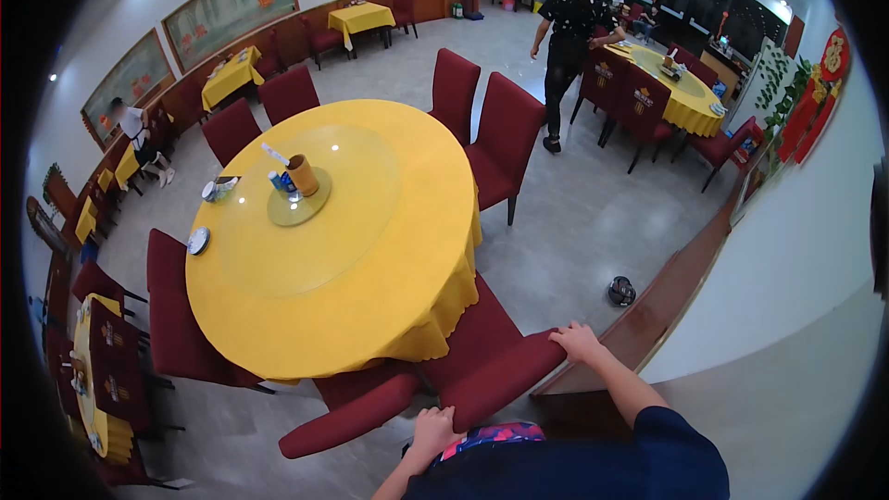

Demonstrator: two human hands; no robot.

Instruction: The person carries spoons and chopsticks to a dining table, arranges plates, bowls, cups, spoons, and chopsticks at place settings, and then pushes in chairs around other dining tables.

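Note:
Both of my hands grip the top of a dark red chair [500,384] at the near edge of a round table with a yellow cloth [370,306]. My left hand [435,431] is closed over the backrest's left end. At the right end of the same backrest, my right hand [576,343] has its fingers curled over the corner. The chair's seat reaches toward the hanging cloth. Another red chair [347,412] stands close on the left, its backrest near my left hand.
A wooden holder [301,175] stands on the table's glass turntable. Red chairs [505,134] surround the table. A dark object [621,291] lies on the floor at right, near the wall. A person in black [567,46] is beyond; another person [139,139] is far left.

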